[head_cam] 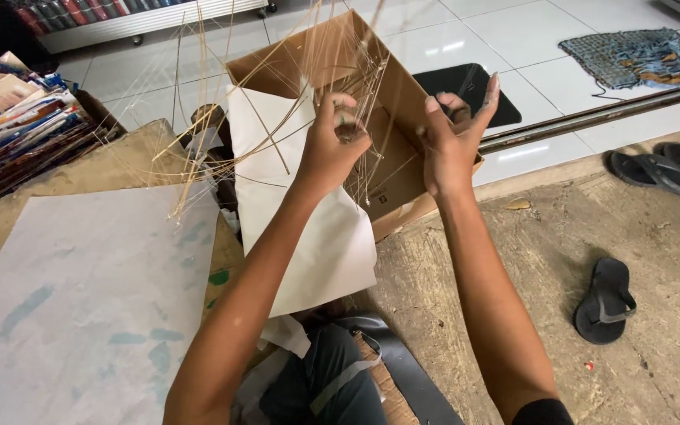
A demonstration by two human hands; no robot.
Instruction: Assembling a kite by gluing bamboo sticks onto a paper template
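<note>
My left hand [332, 142] is raised and closed around a loose bunch of thin bamboo sticks [214, 126] that fan out up and to the left. My right hand [452, 134] is beside it with fingers spread, fingertips touching a few sticks near the bunch's right side. Both hands hover over an open brown cardboard box [403, 102] lying on its side. A white paper sheet [308, 236] lies below the hands, draped out of the box.
A large pale paper sheet [80, 299] covers the floor at left. Stacked printed papers [17, 134] sit far left. Black sandals [607, 299] [655, 171] lie on the concrete at right, a woven mat [639, 57] on white tiles beyond a metal door rail [592, 118].
</note>
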